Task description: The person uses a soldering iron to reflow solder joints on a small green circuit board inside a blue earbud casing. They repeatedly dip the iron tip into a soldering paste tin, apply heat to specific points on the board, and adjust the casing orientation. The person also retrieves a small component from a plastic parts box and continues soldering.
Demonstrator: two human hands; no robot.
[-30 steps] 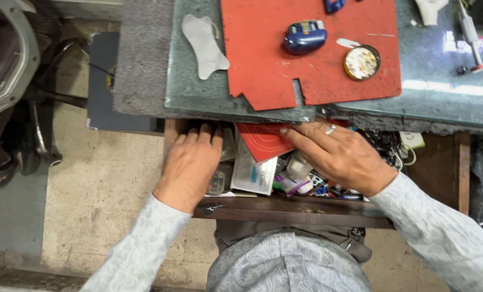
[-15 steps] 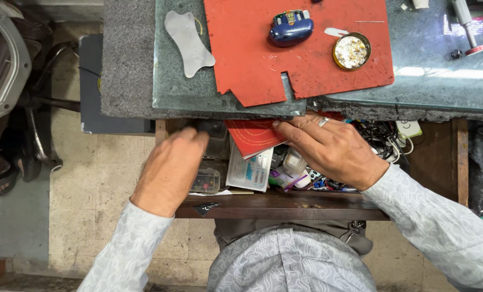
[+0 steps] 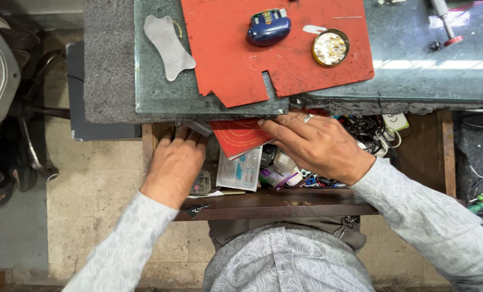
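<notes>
Both my hands reach into an open wooden drawer under a stone-topped bench. My left hand lies palm down at the drawer's left end, fingers spread toward the back over small items. My right hand, with a ring on one finger, rests on a red card or booklet with its fingertips pressing on it. Beside the booklet lie a clear plastic packet and several small packets and bottles. What either hand grips underneath is hidden.
On the bench sits a red mat with a blue device and a round tin of small parts. A grey shaped plastic piece lies left of the mat. Tangled cables fill the drawer's right end.
My left hand lifted off the drawer and then moved back in at the left end. My right hand stayed on the red booklet. The view shifted slightly.
</notes>
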